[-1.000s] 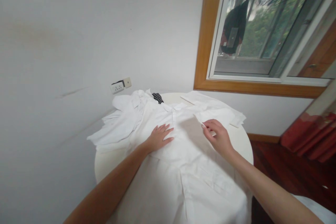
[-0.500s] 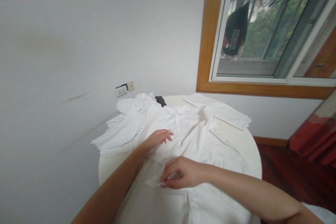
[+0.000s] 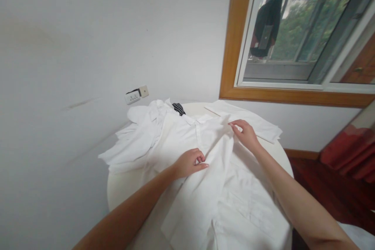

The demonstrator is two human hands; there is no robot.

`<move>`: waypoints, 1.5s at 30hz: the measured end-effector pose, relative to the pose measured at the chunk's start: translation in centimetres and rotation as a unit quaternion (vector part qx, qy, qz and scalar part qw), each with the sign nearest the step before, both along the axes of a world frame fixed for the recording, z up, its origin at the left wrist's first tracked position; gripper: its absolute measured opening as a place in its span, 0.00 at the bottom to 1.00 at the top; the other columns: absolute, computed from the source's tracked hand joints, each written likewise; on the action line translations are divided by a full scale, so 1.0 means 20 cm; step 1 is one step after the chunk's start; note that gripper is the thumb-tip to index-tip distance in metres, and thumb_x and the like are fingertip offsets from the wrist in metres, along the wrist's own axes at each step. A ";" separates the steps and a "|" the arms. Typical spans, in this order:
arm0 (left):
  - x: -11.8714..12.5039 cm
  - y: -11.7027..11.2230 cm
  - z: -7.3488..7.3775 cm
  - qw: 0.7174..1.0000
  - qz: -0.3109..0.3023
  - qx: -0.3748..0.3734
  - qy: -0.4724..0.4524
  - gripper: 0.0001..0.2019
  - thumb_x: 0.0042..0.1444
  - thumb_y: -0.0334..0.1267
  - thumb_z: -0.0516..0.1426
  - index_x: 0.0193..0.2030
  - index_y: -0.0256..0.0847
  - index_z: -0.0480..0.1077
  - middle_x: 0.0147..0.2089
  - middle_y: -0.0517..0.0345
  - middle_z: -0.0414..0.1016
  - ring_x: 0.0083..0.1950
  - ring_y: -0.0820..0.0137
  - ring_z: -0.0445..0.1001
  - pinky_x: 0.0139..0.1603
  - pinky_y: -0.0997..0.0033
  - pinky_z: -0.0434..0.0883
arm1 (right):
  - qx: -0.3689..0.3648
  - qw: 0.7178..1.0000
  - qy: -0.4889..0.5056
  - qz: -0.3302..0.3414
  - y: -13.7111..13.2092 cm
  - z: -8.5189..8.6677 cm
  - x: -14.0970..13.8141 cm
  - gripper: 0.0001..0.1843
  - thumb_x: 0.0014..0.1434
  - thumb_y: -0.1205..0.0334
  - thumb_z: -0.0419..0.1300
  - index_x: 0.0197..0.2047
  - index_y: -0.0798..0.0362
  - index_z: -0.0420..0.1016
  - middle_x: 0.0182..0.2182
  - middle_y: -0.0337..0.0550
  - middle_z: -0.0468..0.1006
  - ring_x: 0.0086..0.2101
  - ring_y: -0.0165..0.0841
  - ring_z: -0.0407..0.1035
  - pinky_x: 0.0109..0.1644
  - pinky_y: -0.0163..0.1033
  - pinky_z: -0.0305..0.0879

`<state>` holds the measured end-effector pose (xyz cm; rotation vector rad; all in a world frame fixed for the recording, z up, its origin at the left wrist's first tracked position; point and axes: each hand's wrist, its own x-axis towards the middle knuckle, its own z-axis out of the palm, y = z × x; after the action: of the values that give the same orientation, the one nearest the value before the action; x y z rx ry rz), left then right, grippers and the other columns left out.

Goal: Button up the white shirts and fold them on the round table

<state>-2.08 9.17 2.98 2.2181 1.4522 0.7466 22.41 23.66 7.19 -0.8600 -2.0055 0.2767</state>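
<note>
A white shirt (image 3: 181,133) lies spread on a round table, its collar toward the wall. One sleeve (image 3: 202,187) is laid over the front, slanting down toward me. At the shoulder fold on the right, my right hand (image 3: 245,134) pinches the cloth between thumb and fingertips. My left hand (image 3: 191,163) rests low over the middle of the shirt, its fingers curled at the sleeve's edge; cloth partly hides the grip.
The round table (image 3: 123,187) stands against the wall. More white clothes (image 3: 137,136) are heaped at its left, with a black striped cloth (image 3: 178,109) at the back and folded white cloth (image 3: 258,123) at back right. A wall socket (image 3: 133,97) and window (image 3: 293,39) are beyond.
My right hand has gone from the lower front up to the right shoulder. My left hand has come nearer and slightly right, its fingers more curled. The sleeve now lies slanted across the front.
</note>
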 end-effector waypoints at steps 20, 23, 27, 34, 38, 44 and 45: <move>-0.17 0.00 0.10 0.952 0.099 -0.239 -0.166 0.09 0.50 0.42 0.54 0.33 0.42 0.58 0.23 0.70 0.54 0.21 0.78 0.51 0.21 0.77 0.50 | -0.021 0.974 -0.195 -0.112 0.13 -0.34 0.05 0.20 0.62 0.58 0.52 0.56 0.48 0.71 0.57 0.48 0.68 0.54 0.38 0.62 0.57 0.44 0.60; -0.18 0.00 0.07 0.986 0.098 -0.116 -0.067 0.09 0.49 0.37 0.53 0.39 0.42 0.62 0.30 0.66 0.64 0.25 0.77 0.60 0.27 0.75 0.58 | -0.002 0.975 -0.194 -0.106 0.12 -0.30 0.06 0.18 0.59 0.63 0.54 0.52 0.49 0.74 0.55 0.48 0.69 0.54 0.38 0.62 0.57 0.45 0.58; -0.18 0.00 0.04 0.995 0.095 -0.001 0.033 0.15 0.48 0.32 0.52 0.45 0.43 0.66 0.41 0.59 0.68 0.31 0.74 0.66 0.37 0.71 0.65 | 0.045 0.976 -0.208 -0.045 0.07 -0.26 0.03 0.16 0.57 0.65 0.56 0.47 0.47 0.77 0.55 0.45 0.70 0.58 0.41 0.57 0.61 0.51 0.50; -0.16 0.02 0.03 0.997 0.076 -0.006 0.019 0.17 0.51 0.31 0.50 0.48 0.41 0.68 0.42 0.57 0.70 0.35 0.72 0.68 0.39 0.72 0.68 | 0.071 0.965 -0.196 0.156 -0.15 -0.19 -0.13 0.17 0.58 0.54 0.58 0.49 0.48 0.74 0.48 0.47 0.76 0.53 0.39 0.64 0.60 0.49 0.51; -0.10 0.01 0.07 0.996 0.087 -0.014 -0.002 0.15 0.60 0.43 0.47 0.46 0.41 0.70 0.43 0.56 0.74 0.43 0.68 0.70 0.48 0.68 0.66 | 0.061 0.959 -0.172 0.216 -0.24 -0.18 -0.21 0.19 0.60 0.55 0.55 0.54 0.50 0.71 0.46 0.47 0.77 0.50 0.38 0.66 0.58 0.47 0.55; 0.00 -0.02 0.12 0.993 0.112 -0.025 0.002 0.17 0.61 0.49 0.46 0.39 0.42 0.70 0.36 0.58 0.75 0.39 0.68 0.70 0.42 0.69 0.65 | 0.039 0.961 -0.152 0.226 -0.27 -0.24 -0.28 0.25 0.59 0.55 0.56 0.59 0.51 0.65 0.55 0.50 0.71 0.57 0.40 0.61 0.61 0.51 0.53; 0.01 -0.02 0.12 0.991 0.129 -0.015 0.009 0.15 0.60 0.50 0.48 0.38 0.42 0.69 0.35 0.59 0.75 0.38 0.68 0.70 0.41 0.69 0.65 | 0.034 0.960 -0.160 0.227 -0.27 -0.25 -0.28 0.26 0.59 0.55 0.56 0.60 0.51 0.64 0.57 0.51 0.69 0.59 0.41 0.59 0.62 0.52 0.51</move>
<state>-1.80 8.78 5.38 2.0423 1.7698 0.7814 16.77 18.31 2.26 -0.4076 -2.4933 0.3385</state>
